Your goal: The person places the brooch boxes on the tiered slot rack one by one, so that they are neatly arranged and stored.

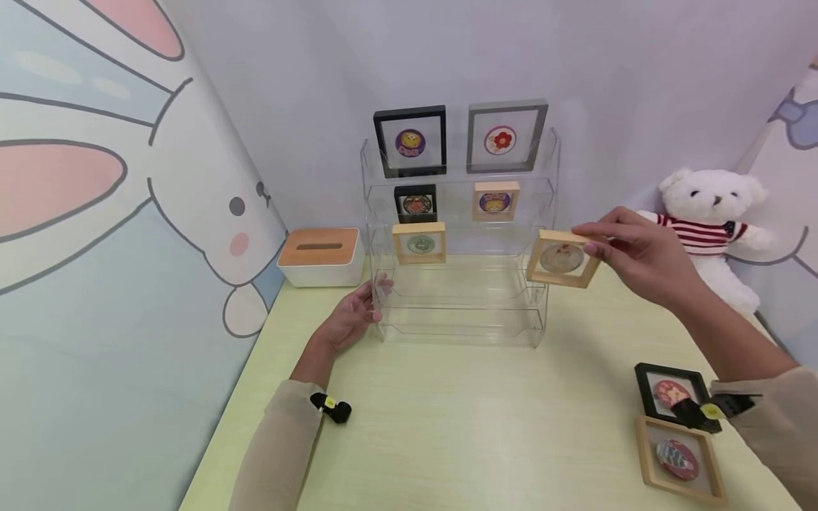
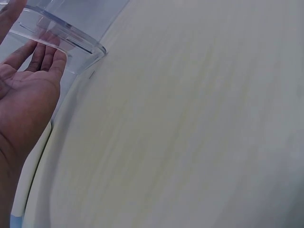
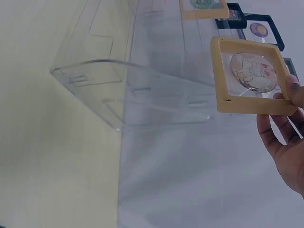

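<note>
A clear tiered display rack stands on the table. My left hand holds its lower left side, thumb at the front edge and fingers seen through the clear panel. My right hand pinches the upper right corner of a light wood picture frame, which holds a round pale badge. That frame is raised beside the rack's right side, slightly tilted. On the top tier are a black frame and a grey frame; lower down are several smaller framed badges, including one with a green badge.
A black frame and a wooden frame lie on the table at the right, under my right forearm. A white tissue box with a wooden lid stands left of the rack. A white teddy bear sits at the right.
</note>
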Motion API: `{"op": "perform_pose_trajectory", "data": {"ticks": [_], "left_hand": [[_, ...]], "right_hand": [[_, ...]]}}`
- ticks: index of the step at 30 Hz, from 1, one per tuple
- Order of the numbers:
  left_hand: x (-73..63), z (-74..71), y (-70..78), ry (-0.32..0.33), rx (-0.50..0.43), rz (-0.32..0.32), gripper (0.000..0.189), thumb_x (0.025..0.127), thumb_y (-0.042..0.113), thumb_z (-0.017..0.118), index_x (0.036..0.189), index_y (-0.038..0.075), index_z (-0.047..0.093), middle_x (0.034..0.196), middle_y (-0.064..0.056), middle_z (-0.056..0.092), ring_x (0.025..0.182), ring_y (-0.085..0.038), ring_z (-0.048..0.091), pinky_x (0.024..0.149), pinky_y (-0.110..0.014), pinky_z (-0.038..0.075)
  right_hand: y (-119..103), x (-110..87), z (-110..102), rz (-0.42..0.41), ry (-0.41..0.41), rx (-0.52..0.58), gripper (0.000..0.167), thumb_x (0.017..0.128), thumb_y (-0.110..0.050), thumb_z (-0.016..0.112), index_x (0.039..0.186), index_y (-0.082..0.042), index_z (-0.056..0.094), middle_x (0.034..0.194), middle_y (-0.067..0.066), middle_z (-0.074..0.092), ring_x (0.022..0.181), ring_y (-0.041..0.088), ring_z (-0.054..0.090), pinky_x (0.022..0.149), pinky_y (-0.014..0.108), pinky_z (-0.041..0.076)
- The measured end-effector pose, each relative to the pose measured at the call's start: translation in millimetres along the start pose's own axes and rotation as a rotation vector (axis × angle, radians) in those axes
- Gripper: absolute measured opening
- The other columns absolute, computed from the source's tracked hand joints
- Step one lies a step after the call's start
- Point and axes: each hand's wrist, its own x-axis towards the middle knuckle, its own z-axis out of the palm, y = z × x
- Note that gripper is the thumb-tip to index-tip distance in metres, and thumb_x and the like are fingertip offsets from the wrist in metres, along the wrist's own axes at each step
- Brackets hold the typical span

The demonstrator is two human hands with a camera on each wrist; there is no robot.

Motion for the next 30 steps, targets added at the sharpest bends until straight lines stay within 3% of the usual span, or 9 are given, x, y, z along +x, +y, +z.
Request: {"op": "perform_pose_trajectory", "data": {"ticks": [7, 12, 22, 30], "left_hand": [[-0.7, -0.5, -0.3, -0.016, -0.006, 0.013, 0.087, 0.106, -0.005, 0.067, 0.177, 0.005, 0.018, 0.165, 0.006, 0.046, 0.158, -0.008, 0.036, 0.118, -0.021, 0.039], [-1.1, 0.0, 0.1, -0.018, -0.001, 0.016, 0.088, 0.106, -0.004, 0.068, 0.177, 0.005, 0.017, 0.165, 0.007, 0.047, 0.157, -0.007, 0.037, 0.119, -0.021, 0.038], [-1.5, 0.0, 0.1, 0.009, -0.002, -0.003, 0.087, 0.105, -0.009, 0.065, 0.177, 0.007, 0.019, 0.166, 0.005, 0.046, 0.16, -0.009, 0.035, 0.12, -0.02, 0.039], [-1.2, -0.4, -0.6, 0.002, 0.004, 0.002, 0.089, 0.105, -0.005, 0.068, 0.177, 0.007, 0.018, 0.167, 0.005, 0.046, 0.162, -0.011, 0.032, 0.121, -0.02, 0.038]], "right_hand": [[-24, 34.8, 21, -0.075, 0.006, 0.016, 0.034, 0.095, 0.007, 0.081, 0.122, -0.012, 0.086, 0.101, -0.008, 0.063, 0.079, 0.006, 0.047, 0.064, 0.019, 0.037], [-36, 52.9, 35, -0.029, 0.033, 0.073, 0.031, 0.099, 0.004, 0.078, 0.125, -0.01, 0.085, 0.102, -0.004, 0.064, 0.088, 0.006, 0.052, 0.077, 0.007, 0.045], [-41, 71.3, 60, -0.002, 0.046, 0.078, 0.027, 0.102, 0.003, 0.076, 0.126, -0.006, 0.084, 0.108, 0.012, 0.071, 0.095, -0.004, 0.058, 0.085, 0.004, 0.048], [-40, 71.9, 81, -0.087, 0.05, -0.005, 0.026, 0.099, 0.009, 0.074, 0.121, -0.002, 0.084, 0.105, 0.014, 0.072, 0.094, 0.024, 0.067, 0.086, 0.001, 0.044]]}}
